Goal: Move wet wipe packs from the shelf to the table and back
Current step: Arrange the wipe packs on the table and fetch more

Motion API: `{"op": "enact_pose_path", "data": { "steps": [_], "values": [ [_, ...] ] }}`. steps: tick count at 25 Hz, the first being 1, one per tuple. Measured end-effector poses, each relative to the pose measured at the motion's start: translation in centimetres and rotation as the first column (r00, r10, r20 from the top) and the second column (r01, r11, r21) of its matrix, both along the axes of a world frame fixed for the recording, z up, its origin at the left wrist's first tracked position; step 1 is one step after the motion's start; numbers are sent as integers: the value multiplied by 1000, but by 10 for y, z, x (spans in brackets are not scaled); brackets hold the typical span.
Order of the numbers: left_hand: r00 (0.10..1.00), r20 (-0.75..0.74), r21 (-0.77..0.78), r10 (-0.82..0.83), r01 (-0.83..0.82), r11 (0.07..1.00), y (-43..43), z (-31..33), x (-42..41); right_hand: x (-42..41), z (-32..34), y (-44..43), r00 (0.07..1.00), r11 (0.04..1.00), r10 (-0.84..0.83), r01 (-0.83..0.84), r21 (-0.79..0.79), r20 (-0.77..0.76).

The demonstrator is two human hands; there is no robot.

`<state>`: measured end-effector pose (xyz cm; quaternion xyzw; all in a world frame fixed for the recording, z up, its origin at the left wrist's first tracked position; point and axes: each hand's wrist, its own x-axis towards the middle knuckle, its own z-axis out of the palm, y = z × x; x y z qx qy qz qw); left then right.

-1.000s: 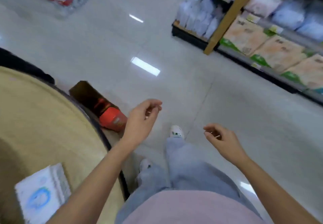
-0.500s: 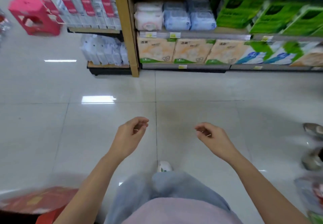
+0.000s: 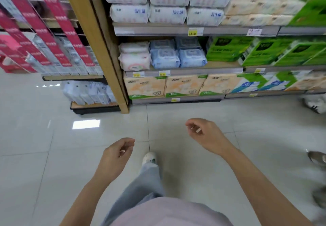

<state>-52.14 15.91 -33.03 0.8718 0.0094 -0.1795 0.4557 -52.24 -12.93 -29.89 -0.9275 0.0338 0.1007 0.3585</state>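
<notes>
Blue wet wipe packs (image 3: 165,60) lie stacked on the middle shelf (image 3: 194,70), with a pink and white pack (image 3: 135,61) to their left. My left hand (image 3: 116,157) hangs low over the floor, empty, fingers loosely curled. My right hand (image 3: 205,135) is a little higher and further forward, also empty with loosely curled fingers. Both hands are well short of the shelf. The table is out of view.
A wooden upright post (image 3: 98,45) divides the shelving. White tissue packs (image 3: 169,1) fill the shelf above, orange tissue packs (image 3: 183,85) the one below, green boxes (image 3: 264,51) the right. Another person's shoes (image 3: 317,157) stand on the tiled floor at right.
I have turned away from the round table and walked toward the shelf, which now looms larger and closer. Both hands stay empty; the right one has risen slightly.
</notes>
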Motion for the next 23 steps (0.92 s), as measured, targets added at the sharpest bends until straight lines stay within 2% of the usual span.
{"op": "enact_pose_path", "data": {
  "steps": [7,12,18,21,23],
  "values": [
    [941,216,50,-259,255,966,-72,68,212,109,26,-43,998,996,-61,59,-70,-26],
    [878,373,54,-300,302,952,-134,102,307,179,36,-89,999,995,-22,24,-93,25],
    [829,538,5,-155,181,984,-184,149,394,317,105,-151,952,996,80,-66,-58,296],
    [752,658,-34,-52,98,995,-196,187,431,378,154,-167,885,993,117,-105,-53,451],
    [673,740,-64,5,64,996,-198,210,457,413,182,-172,840,996,81,-91,-9,537]
  ]
}}
